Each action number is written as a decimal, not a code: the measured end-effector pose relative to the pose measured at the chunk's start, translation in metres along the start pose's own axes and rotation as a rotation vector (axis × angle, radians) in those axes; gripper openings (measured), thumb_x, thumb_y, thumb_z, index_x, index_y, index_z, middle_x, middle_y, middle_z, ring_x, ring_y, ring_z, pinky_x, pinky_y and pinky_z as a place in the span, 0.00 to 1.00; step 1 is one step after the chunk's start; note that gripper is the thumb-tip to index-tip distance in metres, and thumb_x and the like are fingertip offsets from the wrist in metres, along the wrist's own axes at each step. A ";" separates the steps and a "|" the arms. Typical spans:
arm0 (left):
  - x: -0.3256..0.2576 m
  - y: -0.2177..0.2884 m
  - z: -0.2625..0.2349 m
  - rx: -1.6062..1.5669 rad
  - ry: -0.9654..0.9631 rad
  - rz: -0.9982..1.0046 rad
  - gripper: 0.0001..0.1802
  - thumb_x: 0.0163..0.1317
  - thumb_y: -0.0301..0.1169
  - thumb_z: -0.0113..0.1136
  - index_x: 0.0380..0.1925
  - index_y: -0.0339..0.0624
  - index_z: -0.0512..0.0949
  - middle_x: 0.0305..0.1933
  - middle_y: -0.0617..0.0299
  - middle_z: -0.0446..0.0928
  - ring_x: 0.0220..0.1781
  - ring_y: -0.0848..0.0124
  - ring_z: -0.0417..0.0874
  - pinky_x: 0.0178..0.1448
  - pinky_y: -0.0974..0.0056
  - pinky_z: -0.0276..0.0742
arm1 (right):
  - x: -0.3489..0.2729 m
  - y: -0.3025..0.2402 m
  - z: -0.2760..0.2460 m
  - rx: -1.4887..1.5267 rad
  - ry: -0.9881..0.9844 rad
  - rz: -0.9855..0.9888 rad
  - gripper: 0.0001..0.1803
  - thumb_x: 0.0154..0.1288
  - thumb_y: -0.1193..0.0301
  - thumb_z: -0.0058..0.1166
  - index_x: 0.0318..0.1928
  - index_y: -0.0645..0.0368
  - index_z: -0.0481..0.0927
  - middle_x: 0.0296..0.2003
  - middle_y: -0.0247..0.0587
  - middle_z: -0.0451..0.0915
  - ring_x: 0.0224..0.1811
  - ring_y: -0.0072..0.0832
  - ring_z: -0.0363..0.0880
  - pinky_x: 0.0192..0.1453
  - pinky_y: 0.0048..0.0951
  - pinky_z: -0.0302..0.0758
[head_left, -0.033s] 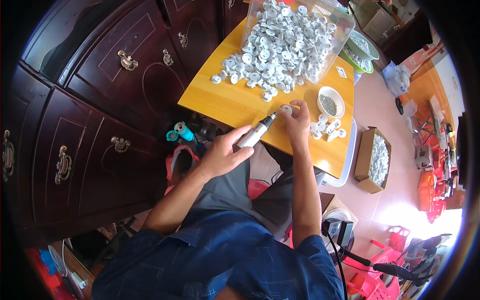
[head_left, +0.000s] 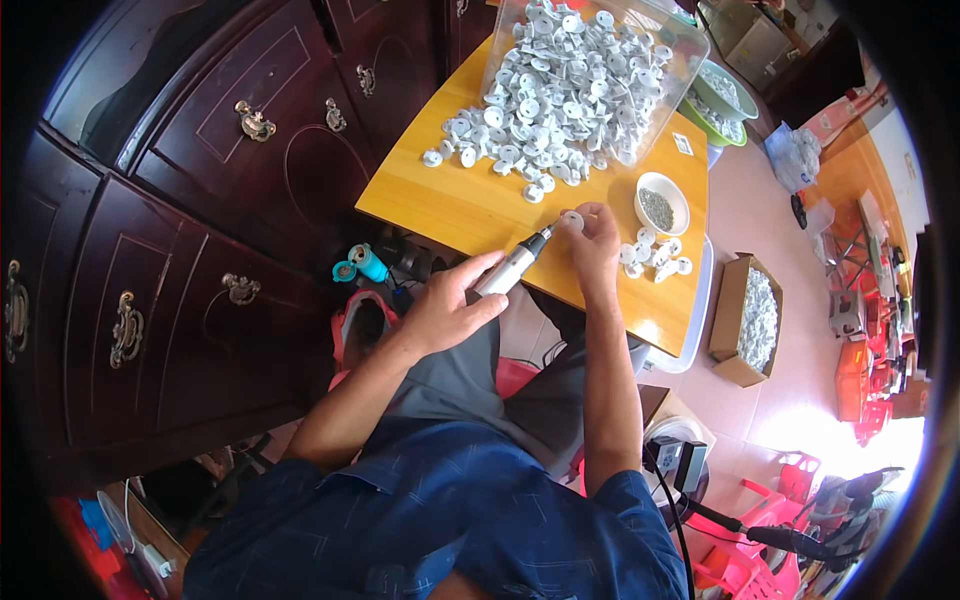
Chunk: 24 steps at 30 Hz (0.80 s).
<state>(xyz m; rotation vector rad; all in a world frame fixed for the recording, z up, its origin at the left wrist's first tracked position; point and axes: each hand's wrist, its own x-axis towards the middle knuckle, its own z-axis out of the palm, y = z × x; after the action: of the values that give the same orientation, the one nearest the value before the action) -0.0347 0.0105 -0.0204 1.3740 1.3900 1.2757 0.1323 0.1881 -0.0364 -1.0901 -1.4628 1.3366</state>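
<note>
My left hand is wrapped round a silver electric screwdriver with a black nose. Its tip points up and right, meeting a small white round plastic part at the table's near side. Thumb and fingers of my right hand pinch that part; whether a screw sits at the tip is too small to tell. Just right of this hand lies a small group of similar white parts. Behind them stands a white bowl of tiny metal pieces, probably screws.
A clear plastic bin lies on the yellow table, spilling a large heap of white parts. Dark drawers line the left. On the floor at right is a cardboard box of white pieces; basins stand farther back.
The fingers of my right hand have shifted slightly around the white part. The screwdriver and my left hand look the same.
</note>
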 end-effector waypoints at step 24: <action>0.007 0.000 0.006 0.043 0.010 -0.025 0.32 0.60 0.33 0.66 0.62 0.27 0.70 0.57 0.39 0.78 0.59 0.54 0.82 0.62 0.59 0.75 | 0.000 0.031 -0.005 -0.055 0.017 -0.033 0.14 0.62 0.73 0.64 0.48 0.62 0.86 0.27 0.28 0.81 0.28 0.12 0.74 0.36 0.18 0.73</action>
<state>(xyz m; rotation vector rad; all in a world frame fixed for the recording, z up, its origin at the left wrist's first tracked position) -0.0292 0.0180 -0.0203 1.3766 1.4453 1.2442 0.1391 0.1909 -0.0669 -1.1058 -1.5063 1.2677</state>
